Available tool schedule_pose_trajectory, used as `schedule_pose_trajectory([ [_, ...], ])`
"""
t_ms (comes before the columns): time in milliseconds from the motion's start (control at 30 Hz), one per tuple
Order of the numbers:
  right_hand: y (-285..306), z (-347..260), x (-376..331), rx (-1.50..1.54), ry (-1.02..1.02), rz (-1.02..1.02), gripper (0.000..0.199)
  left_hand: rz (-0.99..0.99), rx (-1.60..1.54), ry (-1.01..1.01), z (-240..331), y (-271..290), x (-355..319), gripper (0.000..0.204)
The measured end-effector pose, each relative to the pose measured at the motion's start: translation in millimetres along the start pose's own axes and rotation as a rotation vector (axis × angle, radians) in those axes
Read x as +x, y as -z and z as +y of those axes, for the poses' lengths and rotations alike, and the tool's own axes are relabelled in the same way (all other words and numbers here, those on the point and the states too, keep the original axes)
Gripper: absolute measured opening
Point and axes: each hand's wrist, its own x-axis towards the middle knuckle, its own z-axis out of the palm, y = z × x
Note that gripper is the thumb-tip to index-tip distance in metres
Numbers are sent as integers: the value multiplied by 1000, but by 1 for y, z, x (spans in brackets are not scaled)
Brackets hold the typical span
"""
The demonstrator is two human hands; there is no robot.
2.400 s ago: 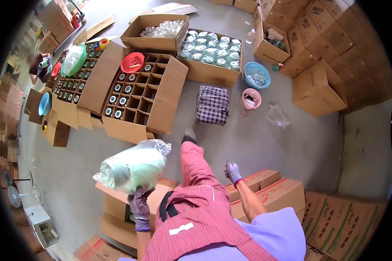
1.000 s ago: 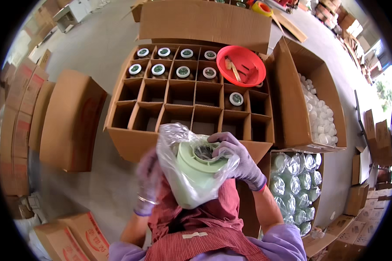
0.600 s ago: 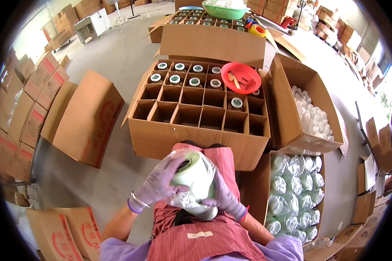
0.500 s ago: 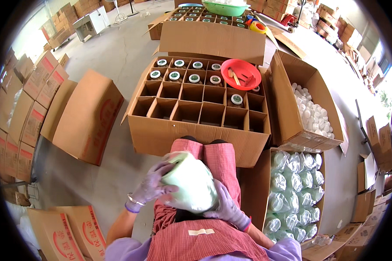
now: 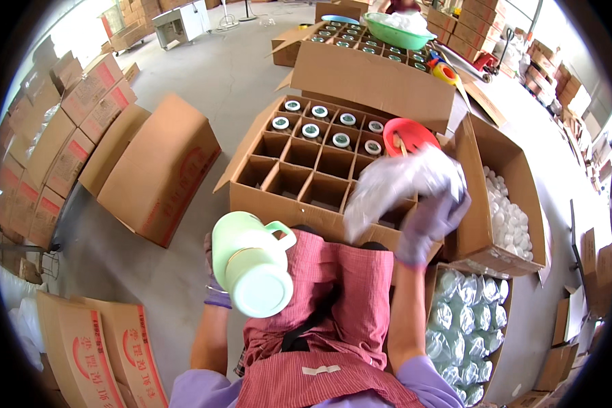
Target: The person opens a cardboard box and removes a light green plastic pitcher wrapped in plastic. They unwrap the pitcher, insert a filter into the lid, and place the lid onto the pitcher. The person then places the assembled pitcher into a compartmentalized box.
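Left hand [image 5: 216,289] gripped the bare green mug [image 5: 250,268]; right hand [image 5: 430,217] fingers clutched the stripped plastic bag [image 5: 396,183]. Divided carton [image 5: 306,178]: far-edge cells filled, near rows empty, so most packing probably remained.

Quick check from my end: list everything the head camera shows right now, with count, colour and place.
Pale green plastic mug: one, held in front of the apron.
Crumpled clear plastic bag: one, held above the divided box.
Brown cardboard box with dividers: one, straight ahead; front cells open.
Lidded jars: nine visible, far cells.
Red plastic bowl: one, on the box's right corner.
Box of white caps: one, right.
Box of bag-wrapped mugs: one, lower right.
Closed brown carton: one, left.
Green basin: one, on the far box.
Left hand: purple glove, on the mug.
Right hand: purple glove, gripping the bag.
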Motion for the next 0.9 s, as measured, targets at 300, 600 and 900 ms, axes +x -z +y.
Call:
schedule_pose_trajectory([
  [300,21,-14,-77,-11,-782,-935,96,251,881,-889,-4,-39,50,38],
  [600,60,-48,-28,-308,597,-1334,68,99,1026,-431,10,-84,93,58],
  [900,38,103,91,-1025,258,-790,87,-82,1060,-297,-8,-155,68,47],
])
